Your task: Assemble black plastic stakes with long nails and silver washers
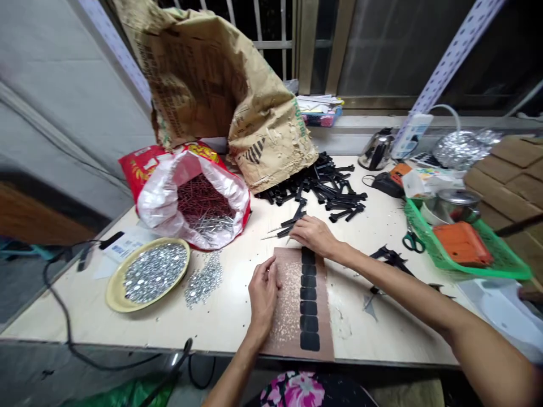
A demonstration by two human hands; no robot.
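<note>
A brown board (292, 350) lies at the table's front edge, with a column of black rounded squares (309, 308) and many small pale specks on it. My left hand (263, 291) rests at the board's left edge. Its fingers are curled together, and anything between them is hidden. At the board's far end, my right hand (313, 234) has its fingers closed beside black plastic pieces with thin metal rods (283, 230). What those fingers grip cannot be made out. Further back spreads a heap of black plastic pieces (339, 195), partly under a large paper sack (271, 135).
A yellow dish (114, 299) holds small silvery parts, with more silvery parts (203, 280) loose beside it. Dark red and silvery rods fill a red-and-white bag (159, 203). To the right are scissors (413, 242), a green basket (509, 265) and a steel kettle (376, 150).
</note>
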